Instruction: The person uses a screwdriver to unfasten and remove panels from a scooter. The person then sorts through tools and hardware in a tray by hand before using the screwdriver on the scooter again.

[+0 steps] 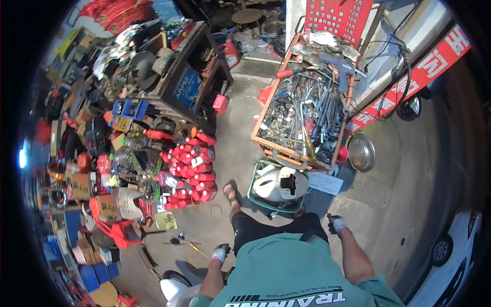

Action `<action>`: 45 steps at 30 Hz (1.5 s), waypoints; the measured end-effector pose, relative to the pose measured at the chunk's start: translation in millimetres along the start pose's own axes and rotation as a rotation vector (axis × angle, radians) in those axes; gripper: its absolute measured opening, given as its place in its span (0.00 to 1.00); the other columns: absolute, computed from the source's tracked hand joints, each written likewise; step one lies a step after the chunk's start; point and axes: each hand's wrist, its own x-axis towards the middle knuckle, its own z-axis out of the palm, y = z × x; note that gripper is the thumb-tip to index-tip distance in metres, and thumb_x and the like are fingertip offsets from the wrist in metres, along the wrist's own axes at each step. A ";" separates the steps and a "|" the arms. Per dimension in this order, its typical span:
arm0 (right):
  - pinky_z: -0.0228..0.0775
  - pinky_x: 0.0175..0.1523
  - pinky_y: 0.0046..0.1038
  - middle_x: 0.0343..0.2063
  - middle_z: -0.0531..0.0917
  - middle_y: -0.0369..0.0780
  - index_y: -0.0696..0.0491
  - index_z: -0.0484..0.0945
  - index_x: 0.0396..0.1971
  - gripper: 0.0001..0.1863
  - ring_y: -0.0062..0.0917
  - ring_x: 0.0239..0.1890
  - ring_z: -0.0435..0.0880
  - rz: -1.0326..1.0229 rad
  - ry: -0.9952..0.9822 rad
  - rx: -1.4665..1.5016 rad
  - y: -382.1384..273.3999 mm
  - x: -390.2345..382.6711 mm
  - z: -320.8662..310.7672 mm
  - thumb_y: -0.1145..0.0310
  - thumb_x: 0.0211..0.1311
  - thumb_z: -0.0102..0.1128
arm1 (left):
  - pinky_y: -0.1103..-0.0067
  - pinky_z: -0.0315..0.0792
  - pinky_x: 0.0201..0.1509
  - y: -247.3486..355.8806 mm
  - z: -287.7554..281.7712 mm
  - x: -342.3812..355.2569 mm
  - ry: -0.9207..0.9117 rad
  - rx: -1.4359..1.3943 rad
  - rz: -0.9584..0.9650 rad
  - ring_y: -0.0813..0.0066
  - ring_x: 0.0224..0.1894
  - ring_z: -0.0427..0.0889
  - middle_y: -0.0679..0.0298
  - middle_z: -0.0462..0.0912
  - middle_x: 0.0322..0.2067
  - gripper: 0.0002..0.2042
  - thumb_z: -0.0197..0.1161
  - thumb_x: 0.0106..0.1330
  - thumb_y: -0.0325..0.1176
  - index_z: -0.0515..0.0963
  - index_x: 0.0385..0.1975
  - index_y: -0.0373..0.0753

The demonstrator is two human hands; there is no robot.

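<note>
My left hand (220, 253), in a white and dark glove, hangs low beside my dark shorts with its fingers curled; what it holds, if anything, is hidden. My gloved right hand (336, 224) is closed round a small red-handled tool (330, 217) by my right hip. Ahead of my feet, a white plastic shell (273, 183) lies in a green tub (254, 192). Beyond it stands an orange tool cart (266, 120) piled with wrenches, sockets and a grey tool gun (341, 71). A yellow-handled screwdriver (197, 248) lies on the floor to my left.
Red bottles (192, 171) crowd the left floor, near a cluttered workbench (215, 102) and red stool (123, 230). A steel bowl (361, 153) is right of the cart. Red signboards (378, 100) line the doorway. A white car (455, 245) is at far right, a white vehicle (171, 289) behind me.
</note>
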 end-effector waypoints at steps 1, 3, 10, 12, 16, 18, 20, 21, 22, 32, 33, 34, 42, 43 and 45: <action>0.65 0.18 0.29 0.18 0.76 0.34 0.49 0.78 0.43 0.20 0.23 0.14 0.73 0.056 0.047 0.030 -0.5 -1.6 13.6 0.48 0.68 0.64 | 0.72 0.72 0.41 22.5 -17.9 14.6 -0.020 0.006 0.036 0.76 0.39 0.82 0.66 0.88 0.41 0.19 0.58 0.70 0.48 0.81 0.52 0.43; 0.64 0.18 0.30 0.18 0.76 0.35 0.50 0.78 0.40 0.19 0.24 0.14 0.72 0.114 0.096 0.097 2.3 -7.8 44.0 0.48 0.68 0.64 | 0.70 0.74 0.44 65.5 -58.5 58.7 -0.030 0.005 0.055 0.74 0.42 0.82 0.64 0.88 0.42 0.18 0.58 0.70 0.47 0.82 0.50 0.42; 0.64 0.17 0.29 0.16 0.77 0.37 0.53 0.78 0.35 0.21 0.24 0.12 0.73 0.176 0.319 0.244 31.4 -92.4 195.4 0.47 0.67 0.64 | 0.69 0.76 0.47 252.0 -201.9 166.9 -0.041 0.498 0.466 0.61 0.39 0.85 0.52 0.88 0.37 0.19 0.54 0.71 0.45 0.83 0.42 0.34; 0.67 0.19 0.29 0.20 0.81 0.38 0.57 0.82 0.42 0.23 0.23 0.15 0.76 0.185 0.349 0.259 33.9 -118.7 229.3 0.49 0.68 0.64 | 0.62 0.75 0.51 304.6 -225.3 186.7 -0.012 0.724 0.644 0.47 0.45 0.84 0.45 0.85 0.40 0.20 0.52 0.71 0.47 0.83 0.42 0.37; 0.67 0.19 0.29 0.19 0.80 0.38 0.57 0.80 0.46 0.21 0.24 0.15 0.76 0.211 0.386 0.494 28.6 -166.1 296.6 0.52 0.68 0.65 | 0.59 0.73 0.53 382.2 -239.1 216.3 -0.094 0.834 0.621 0.45 0.48 0.83 0.42 0.85 0.42 0.22 0.50 0.71 0.48 0.83 0.42 0.34; 0.67 0.19 0.29 0.19 0.79 0.37 0.56 0.79 0.46 0.23 0.23 0.14 0.75 0.221 0.376 0.567 42.8 -174.7 322.4 0.50 0.66 0.67 | 0.60 0.73 0.56 415.7 -222.2 205.3 -0.174 0.934 0.694 0.44 0.51 0.82 0.41 0.83 0.46 0.23 0.51 0.70 0.49 0.82 0.47 0.34; 0.67 0.18 0.29 0.20 0.79 0.37 0.56 0.79 0.48 0.26 0.23 0.13 0.75 0.212 0.346 0.642 56.2 -177.0 349.1 0.48 0.64 0.69 | 0.61 0.72 0.59 426.1 -204.2 207.0 -0.193 0.914 0.741 0.45 0.53 0.81 0.43 0.82 0.50 0.24 0.50 0.71 0.49 0.81 0.51 0.35; 0.67 0.19 0.29 0.20 0.80 0.38 0.57 0.78 0.49 0.27 0.24 0.13 0.75 0.205 0.365 0.608 52.0 -183.2 360.6 0.48 0.64 0.69 | 0.61 0.72 0.59 434.8 -181.3 185.5 -0.197 0.973 0.769 0.45 0.54 0.81 0.44 0.82 0.51 0.24 0.50 0.71 0.49 0.80 0.52 0.35; 0.67 0.19 0.28 0.20 0.80 0.38 0.57 0.78 0.50 0.28 0.24 0.14 0.76 0.202 0.344 0.637 51.8 -182.6 371.2 0.47 0.64 0.69 | 0.62 0.72 0.59 438.8 -174.3 185.5 -0.242 0.990 0.850 0.46 0.54 0.81 0.45 0.82 0.52 0.24 0.50 0.71 0.49 0.81 0.51 0.36; 0.67 0.17 0.31 0.16 0.75 0.37 0.55 0.78 0.40 0.23 0.25 0.12 0.72 0.289 0.326 1.008 96.6 -132.8 461.2 0.47 0.70 0.60 | 0.63 0.75 0.55 540.1 -60.4 58.5 -0.361 1.040 1.678 0.48 0.48 0.82 0.48 0.84 0.44 0.13 0.57 0.67 0.29 0.80 0.49 0.36; 0.67 0.17 0.31 0.16 0.75 0.37 0.55 0.78 0.40 0.23 0.25 0.12 0.72 0.284 0.319 1.031 99.7 -132.9 473.7 0.47 0.70 0.60 | 0.63 0.74 0.55 559.6 -45.0 37.7 -0.356 1.072 1.772 0.48 0.48 0.81 0.48 0.84 0.44 0.14 0.57 0.66 0.28 0.80 0.49 0.37; 0.66 0.17 0.32 0.16 0.75 0.38 0.55 0.77 0.39 0.22 0.25 0.12 0.72 0.300 0.316 1.082 99.6 -137.5 484.4 0.47 0.70 0.60 | 0.63 0.74 0.55 575.2 -26.7 21.8 -0.353 1.095 1.853 0.47 0.48 0.81 0.48 0.83 0.43 0.15 0.58 0.64 0.28 0.79 0.50 0.37; 0.67 0.19 0.33 0.16 0.74 0.37 0.51 0.76 0.33 0.21 0.29 0.13 0.72 0.367 0.286 1.196 136.6 -146.8 626.0 0.47 0.71 0.56 | 0.55 0.63 0.69 649.6 172.0 -106.3 -0.739 1.463 2.490 0.49 0.66 0.68 0.51 0.72 0.60 0.31 0.63 0.51 0.29 0.73 0.61 0.42; 0.67 0.19 0.33 0.16 0.74 0.37 0.51 0.76 0.33 0.21 0.29 0.13 0.72 0.372 0.286 1.219 106.2 -146.3 627.6 0.47 0.71 0.56 | 0.53 0.58 0.73 656.0 190.9 -106.0 -0.870 1.533 2.488 0.48 0.69 0.65 0.52 0.70 0.64 0.32 0.61 0.54 0.29 0.70 0.65 0.43; 0.67 0.19 0.32 0.16 0.74 0.37 0.53 0.77 0.39 0.23 0.28 0.14 0.73 0.586 0.454 1.488 11.5 -164.6 610.7 0.45 0.68 0.60 | 0.52 0.54 0.74 666.2 209.9 -117.6 -0.803 1.624 2.741 0.44 0.70 0.61 0.49 0.64 0.66 0.36 0.62 0.52 0.28 0.67 0.68 0.45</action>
